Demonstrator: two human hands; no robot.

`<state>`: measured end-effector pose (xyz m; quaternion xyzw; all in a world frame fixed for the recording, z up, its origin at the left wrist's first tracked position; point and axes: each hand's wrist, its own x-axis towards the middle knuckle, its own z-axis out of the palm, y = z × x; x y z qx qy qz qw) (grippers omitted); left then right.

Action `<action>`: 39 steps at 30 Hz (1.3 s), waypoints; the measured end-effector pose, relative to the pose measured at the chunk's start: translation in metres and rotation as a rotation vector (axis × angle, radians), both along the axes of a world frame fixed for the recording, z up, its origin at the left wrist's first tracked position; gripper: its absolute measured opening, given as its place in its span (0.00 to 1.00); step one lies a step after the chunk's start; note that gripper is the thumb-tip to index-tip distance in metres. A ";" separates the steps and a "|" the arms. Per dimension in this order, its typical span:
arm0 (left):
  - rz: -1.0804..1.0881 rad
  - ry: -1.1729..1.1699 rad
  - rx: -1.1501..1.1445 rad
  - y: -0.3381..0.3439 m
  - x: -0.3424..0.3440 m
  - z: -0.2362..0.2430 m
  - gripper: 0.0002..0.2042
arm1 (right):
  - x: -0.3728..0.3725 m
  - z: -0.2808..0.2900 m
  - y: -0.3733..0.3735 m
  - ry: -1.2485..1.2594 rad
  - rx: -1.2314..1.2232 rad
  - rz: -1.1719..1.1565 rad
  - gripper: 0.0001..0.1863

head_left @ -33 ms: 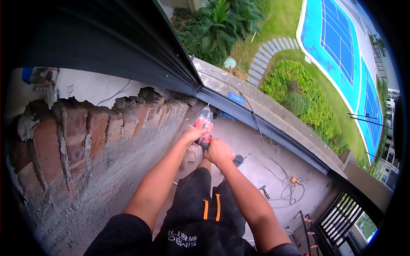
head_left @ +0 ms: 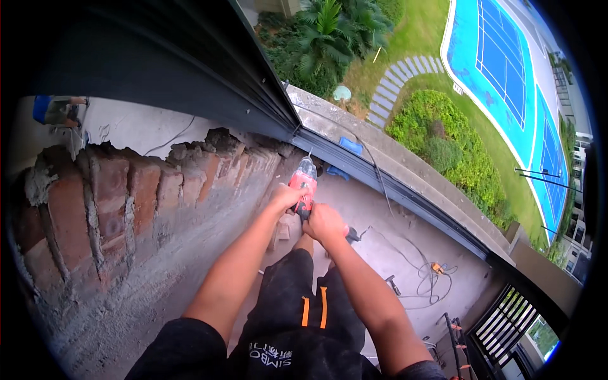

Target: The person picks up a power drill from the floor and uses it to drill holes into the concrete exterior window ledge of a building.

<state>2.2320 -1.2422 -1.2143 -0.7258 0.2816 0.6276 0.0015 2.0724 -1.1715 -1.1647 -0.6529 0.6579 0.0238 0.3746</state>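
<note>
Both my hands are closed around a red and black power drill (head_left: 304,181), held out in front of me with its bit pointing away. My left hand (head_left: 287,197) wraps the body of the drill from the left. On the rear part, by the handle, is my right hand (head_left: 324,223), its fingers partly hidden. The thin bit reaches the dark metal window frame (head_left: 405,202) near its corner; whether the tip touches is too small to tell. Blue cloth-like pieces (head_left: 350,145) lie on and beside the frame, just right of the bit.
A broken brick wall (head_left: 109,196) with rough mortar runs along my left. Wooden-looking blocks (head_left: 282,232) lie below the drill. A cable (head_left: 415,256) with an orange connector (head_left: 437,268) coils on the floor at right. Beyond the concrete ledge (head_left: 443,180) lie garden and blue courts far below.
My hands and the drill stay almost in place. A dark object beside my right forearm shows a slightly different outline, and the blue shape at far left has shifted slightly.
</note>
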 end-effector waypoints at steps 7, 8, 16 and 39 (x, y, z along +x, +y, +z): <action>0.419 -0.050 -0.221 0.030 0.018 -0.050 0.23 | 0.021 0.013 -0.014 -0.039 0.078 0.005 0.14; 0.472 -0.132 -0.416 0.037 0.010 -0.052 0.20 | 0.022 0.014 -0.017 -0.037 0.112 0.014 0.14; 0.499 -0.223 -0.509 0.013 -0.023 -0.029 0.19 | 0.013 0.013 -0.026 -0.038 0.144 -0.035 0.15; 0.254 -0.403 -0.486 -0.027 -0.043 -0.047 0.18 | -0.003 -0.015 -0.066 0.106 0.211 -0.025 0.16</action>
